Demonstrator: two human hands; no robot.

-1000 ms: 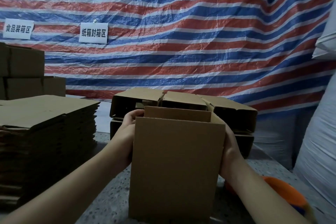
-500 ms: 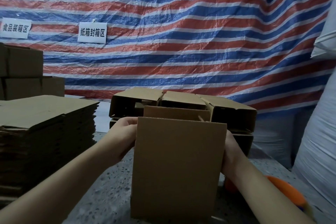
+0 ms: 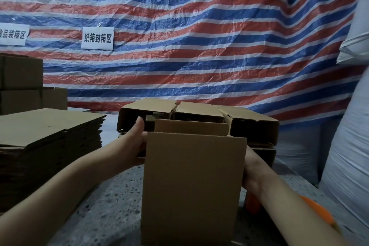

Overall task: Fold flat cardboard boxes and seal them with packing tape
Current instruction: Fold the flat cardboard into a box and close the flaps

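Observation:
A brown cardboard box [image 3: 191,189] stands upright on the speckled table [image 3: 111,205] right in front of me, its near panel facing the camera and a far flap showing above its top edge. My left hand [image 3: 133,144] presses against the box's upper left side with the thumb straight up; its fingers go out of sight behind the near panel. My right hand [image 3: 251,168] lies against the box's right side, and only its heel and wrist show. An orange tape dispenser [image 3: 315,211] lies under my right forearm.
A tall stack of flat cardboard blanks [image 3: 50,126] fills the table's left. Several open folded boxes [image 3: 199,112] lie stacked just behind the held box. More boxes [image 3: 20,72] stand far left, white sacks [image 3: 349,146] crowd the right, and a striped tarp [image 3: 199,36] hangs behind.
My left hand has slid down from the box's top left corner to its side, and the thumb is now raised. The box has shifted slightly.

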